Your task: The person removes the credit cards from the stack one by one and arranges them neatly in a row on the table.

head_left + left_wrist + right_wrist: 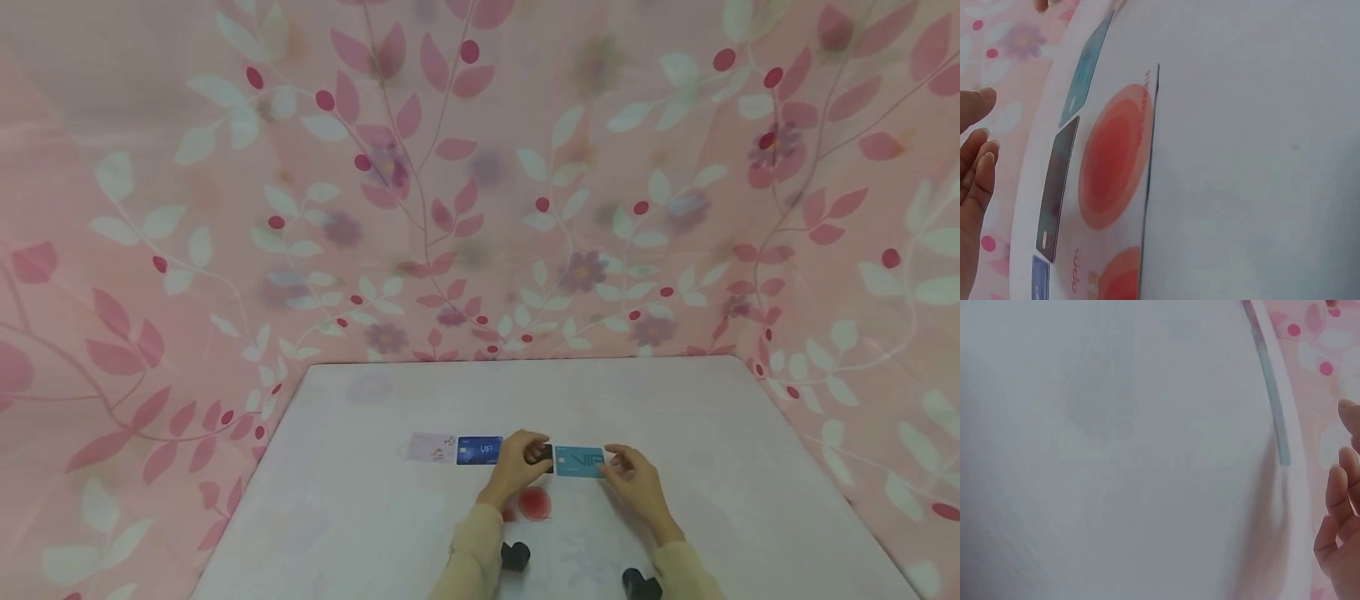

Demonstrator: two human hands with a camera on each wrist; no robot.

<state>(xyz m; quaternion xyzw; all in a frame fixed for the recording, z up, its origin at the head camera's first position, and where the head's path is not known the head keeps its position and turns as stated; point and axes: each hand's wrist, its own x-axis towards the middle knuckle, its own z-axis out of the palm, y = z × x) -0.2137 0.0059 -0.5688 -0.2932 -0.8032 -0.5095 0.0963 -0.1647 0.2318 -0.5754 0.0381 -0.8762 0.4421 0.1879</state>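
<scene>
A row of cards lies on the white table (pixel 360 517). From the left come a pale card (pixel 431 447), a dark blue VIP card (pixel 478 450), a dark card (pixel 1058 187) and a teal VIP card (pixel 579 462). My left hand (pixel 519 462) hovers over the dark card and hides most of it in the head view; its thumb and fingers stand apart with nothing between them. By the teal card's right end is my right hand (pixel 636 483), fingers loosely bent and, in the right wrist view, clear of the card.
Nearer than the cards lies a flat printed piece with red circles (pixel 1116 156), partly behind the left forearm. Black rounded objects (pixel 516 557) show beside the sleeves. Pink floral cloth (pixel 480 250) rises behind the table's far edge.
</scene>
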